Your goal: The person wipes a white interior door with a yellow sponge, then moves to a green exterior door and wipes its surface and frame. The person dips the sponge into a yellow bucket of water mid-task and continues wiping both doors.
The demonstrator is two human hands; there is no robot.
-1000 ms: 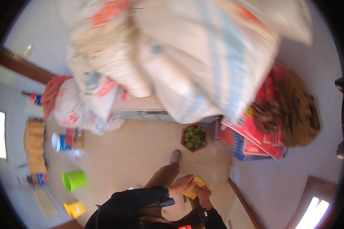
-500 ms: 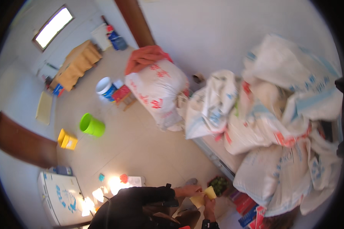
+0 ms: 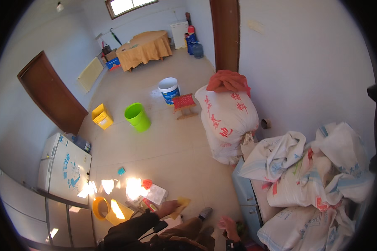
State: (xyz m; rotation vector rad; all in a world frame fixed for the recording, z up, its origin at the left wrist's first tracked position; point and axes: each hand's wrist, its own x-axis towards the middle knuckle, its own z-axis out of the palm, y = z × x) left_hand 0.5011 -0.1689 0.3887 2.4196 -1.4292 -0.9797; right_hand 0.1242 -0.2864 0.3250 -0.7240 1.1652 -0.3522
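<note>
My left hand (image 3: 168, 207) comes up from a dark sleeve at the bottom of the view and grips a yellow cloth-like piece (image 3: 181, 205) above the tiled floor. My right hand (image 3: 229, 226) hangs lower and to the right with its fingers spread and nothing in it, close to a small dark green thing (image 3: 240, 226) by the blue cabinet (image 3: 246, 200). My shoe (image 3: 205, 213) and tan trouser leg show between the hands.
Full white sacks (image 3: 227, 121) stand by the right wall, and more are heaped on the cabinet (image 3: 310, 175). A green bucket (image 3: 136, 116), yellow crate (image 3: 101, 116), white-blue pail (image 3: 169, 89), red stool (image 3: 184, 104), white freezer (image 3: 65, 166), covered table (image 3: 143, 48) and brown door (image 3: 50, 96) surround the floor.
The view has swung from the sacks overhead round to the whole room. My right hand has come off the yellow piece, which my left hand still holds.
</note>
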